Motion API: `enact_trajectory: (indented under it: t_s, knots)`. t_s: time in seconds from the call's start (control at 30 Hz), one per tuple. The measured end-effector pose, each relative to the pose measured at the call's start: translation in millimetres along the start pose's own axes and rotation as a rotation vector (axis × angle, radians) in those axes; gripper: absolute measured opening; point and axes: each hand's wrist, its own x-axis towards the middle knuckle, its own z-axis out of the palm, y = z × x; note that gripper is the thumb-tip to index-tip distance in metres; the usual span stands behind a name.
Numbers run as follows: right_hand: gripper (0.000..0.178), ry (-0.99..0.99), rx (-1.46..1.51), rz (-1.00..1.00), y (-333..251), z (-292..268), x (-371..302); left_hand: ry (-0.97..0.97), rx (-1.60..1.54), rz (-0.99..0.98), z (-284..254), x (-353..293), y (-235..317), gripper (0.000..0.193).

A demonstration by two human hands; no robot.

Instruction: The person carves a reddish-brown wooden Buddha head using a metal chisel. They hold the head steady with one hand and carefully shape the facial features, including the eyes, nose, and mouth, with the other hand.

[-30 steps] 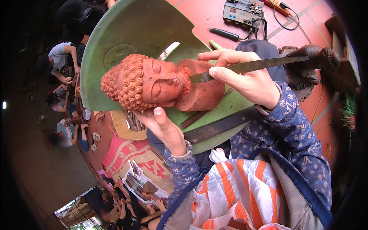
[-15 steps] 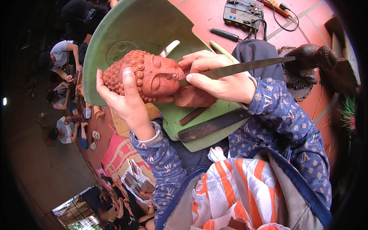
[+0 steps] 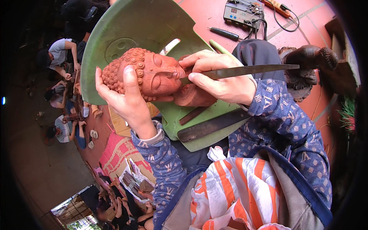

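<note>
A reddish wooden Buddha head (image 3: 155,76) with knobbly curls lies on its side on a green plastic chair (image 3: 161,23). My left hand (image 3: 128,101) is wrapped round its top, the thumb on the curls and the fingers along the crown. In my right hand (image 3: 226,78) is a long, tapered metal file (image 3: 257,70). The near end of the file meets the carving around the mouth and chin; my fingers partly cover that spot. Below the carved neck a short dark wooden stick (image 3: 193,115) and a wide dark flat blade-like tool (image 3: 211,125) rest on the chair.
On the red tiles at the upper right are a grey control box (image 3: 243,15), a pen-like tool (image 3: 224,33) and an orange power strip (image 3: 276,7). A dark carved wooden figure (image 3: 301,73) is at the right. Several people sit working at the left. A striped cloth (image 3: 237,188) covers my lap.
The outer end of the file has swung slightly down and to the right. My left hand stays on the carved head, which has barely shifted.
</note>
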Motion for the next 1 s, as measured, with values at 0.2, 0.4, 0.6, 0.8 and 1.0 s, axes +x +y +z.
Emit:
enact_trajectory:
  t_s: [0.2, 0.4, 0.6, 0.8, 1.0]
  knots:
    - [0.016, -0.113, -0.061, 0.07, -8, -6, 5, 0.001, -0.008, 0.013, -1, -1, -3, 0.075]
    - [0.018, -0.16, 0.038, 0.172, -13, -13, 10, 0.0, -0.028, 0.011, -2, -3, -3, 0.076]
    - [0.017, -0.202, -0.01, 0.091, -14, -13, 15, 0.004, -0.052, 0.005, -1, -3, -4, 0.077]
    - [0.02, -0.198, -0.021, 0.116, -8, -17, 18, 0.003, -0.007, 0.034, -4, -3, -6, 0.078]
    - [0.021, -0.174, -0.033, 0.006, -8, -12, 18, 0.003, -0.022, 0.029, -3, -4, -5, 0.078]
